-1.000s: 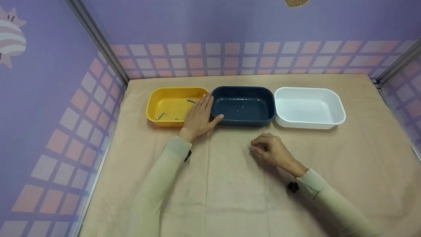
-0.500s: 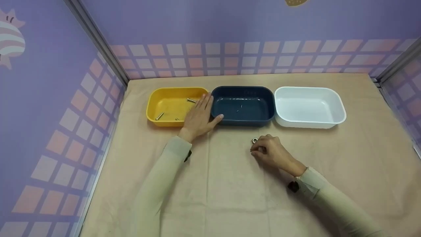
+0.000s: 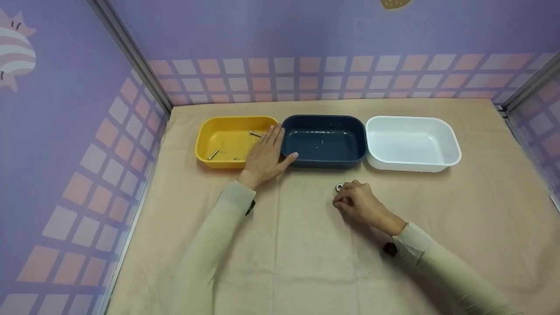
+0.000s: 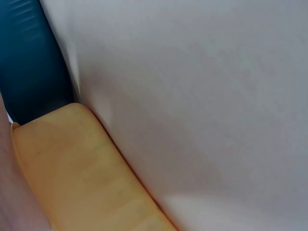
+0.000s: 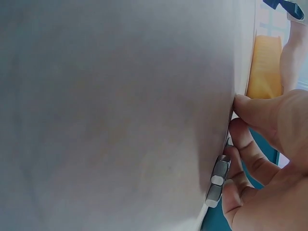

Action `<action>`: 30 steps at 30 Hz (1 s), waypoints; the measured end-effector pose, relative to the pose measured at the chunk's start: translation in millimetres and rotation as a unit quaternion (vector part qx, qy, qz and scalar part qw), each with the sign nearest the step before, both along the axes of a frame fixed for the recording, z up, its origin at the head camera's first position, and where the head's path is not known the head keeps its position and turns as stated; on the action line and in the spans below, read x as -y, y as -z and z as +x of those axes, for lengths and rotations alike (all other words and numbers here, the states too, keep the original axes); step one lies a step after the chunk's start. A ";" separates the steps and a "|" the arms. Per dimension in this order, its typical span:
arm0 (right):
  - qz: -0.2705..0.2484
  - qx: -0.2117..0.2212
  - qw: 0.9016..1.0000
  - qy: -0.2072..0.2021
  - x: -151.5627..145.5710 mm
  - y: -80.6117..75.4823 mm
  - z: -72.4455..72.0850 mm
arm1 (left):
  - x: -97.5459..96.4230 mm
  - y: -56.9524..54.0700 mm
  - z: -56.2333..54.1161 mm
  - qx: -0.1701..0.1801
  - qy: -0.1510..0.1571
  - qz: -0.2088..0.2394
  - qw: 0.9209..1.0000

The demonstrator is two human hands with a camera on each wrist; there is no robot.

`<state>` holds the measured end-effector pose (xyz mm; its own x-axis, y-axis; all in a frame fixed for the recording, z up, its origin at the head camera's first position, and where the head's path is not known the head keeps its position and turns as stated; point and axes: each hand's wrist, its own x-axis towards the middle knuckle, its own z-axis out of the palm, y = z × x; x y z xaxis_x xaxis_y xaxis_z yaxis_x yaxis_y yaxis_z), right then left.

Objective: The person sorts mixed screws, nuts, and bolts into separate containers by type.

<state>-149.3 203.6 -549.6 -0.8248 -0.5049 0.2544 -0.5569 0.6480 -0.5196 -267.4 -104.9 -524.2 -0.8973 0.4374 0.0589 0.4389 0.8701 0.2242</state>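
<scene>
My left hand (image 3: 262, 156) lies with straight fingers over the adjoining sides of the yellow tray (image 3: 234, 164) and the dark blue tray (image 3: 323, 163); its thumb reaches the blue rim. My right hand (image 3: 361, 202) is low on the cloth in front of the blue tray, fingers curled, thumb and index tips near each other. A silvery hex nut (image 5: 221, 168) shows right against its middle and ring fingertips in the right wrist view. From above the nut (image 3: 338, 187) looks like a ring beside the knuckles. I cannot tell whether the right fingertips pinch anything.
Several metal screws (image 3: 213, 154) lie in the yellow tray, partly hidden by the left hand. Tiny thin pieces (image 3: 322, 141) lie in the blue tray. A white tray (image 3: 413, 167) stands right of it. Purple patterned walls (image 3: 306, 35) enclose the table's back and sides.
My right hand has shifted slightly down from its earlier spot, so more of the hex nut's ring shows beside the fingers. The left hand and the trays stay in place.
</scene>
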 end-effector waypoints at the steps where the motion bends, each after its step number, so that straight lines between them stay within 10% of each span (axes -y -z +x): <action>1: 0.001 -0.003 1.000 -0.001 0.3 0.4 -0.1 | 0.0 0.2 0.0 0.000 0.000 0.001 1.000; 30: -0.010 0.043 0.999 0.029 0.4 -1.7 0.2 | 0.7 1.6 0.1 0.002 0.000 0.006 1.000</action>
